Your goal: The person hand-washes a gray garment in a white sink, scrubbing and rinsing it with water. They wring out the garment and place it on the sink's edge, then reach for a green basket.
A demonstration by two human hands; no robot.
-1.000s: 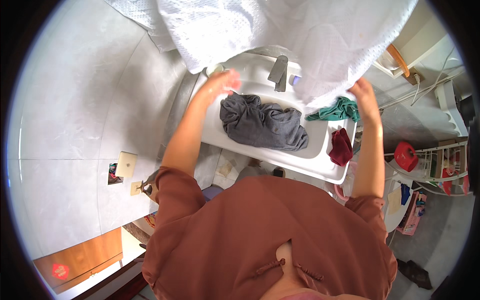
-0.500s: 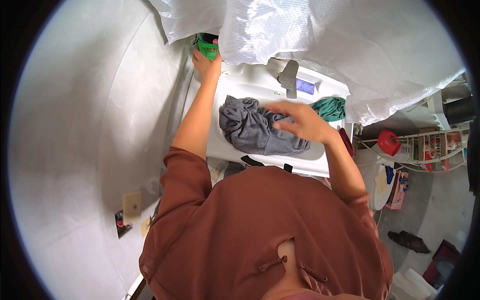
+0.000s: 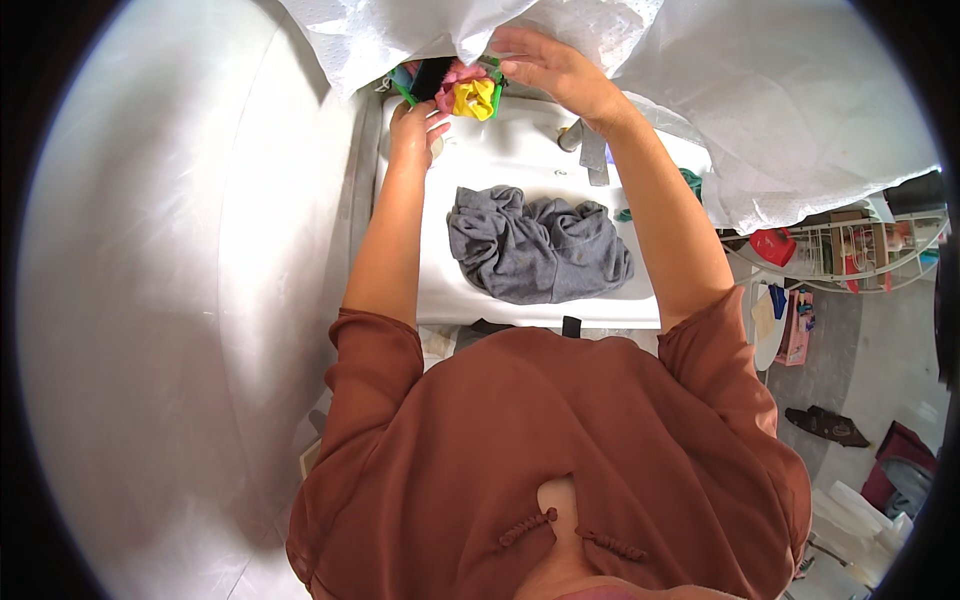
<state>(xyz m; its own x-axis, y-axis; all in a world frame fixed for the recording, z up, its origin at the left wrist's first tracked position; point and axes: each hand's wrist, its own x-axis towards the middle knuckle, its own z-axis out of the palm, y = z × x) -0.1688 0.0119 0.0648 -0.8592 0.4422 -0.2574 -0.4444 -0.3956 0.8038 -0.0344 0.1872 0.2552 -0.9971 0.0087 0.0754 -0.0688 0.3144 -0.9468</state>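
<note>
A green plastic basket (image 3: 497, 96) stands at the sink's far left corner under the curtain. In it are a yellow cloth piece (image 3: 474, 100), pink pieces and a black object. My left hand (image 3: 412, 140) pinches the basket's near left edge, its other fingers loosely apart. Raised to the basket's right, my right hand (image 3: 560, 78) has its fingers stretched out against the white curtain (image 3: 600, 35) and holds nothing. A crumpled grey cloth garment (image 3: 545, 250) lies in the white sink (image 3: 430, 290), in front of both hands.
My right forearm partly covers the tap (image 3: 572, 136) and a green cloth (image 3: 692, 182). To the right, a white wire rack (image 3: 830, 265) holds a red container (image 3: 772, 246). A pale wall (image 3: 150, 300) closes off the left side. Dark cloth items lie at the lower right.
My right hand has left the grey garment and moved up to the curtain, now lifted. More of the basket and its contents shows. My left hand stays at the basket's edge.
</note>
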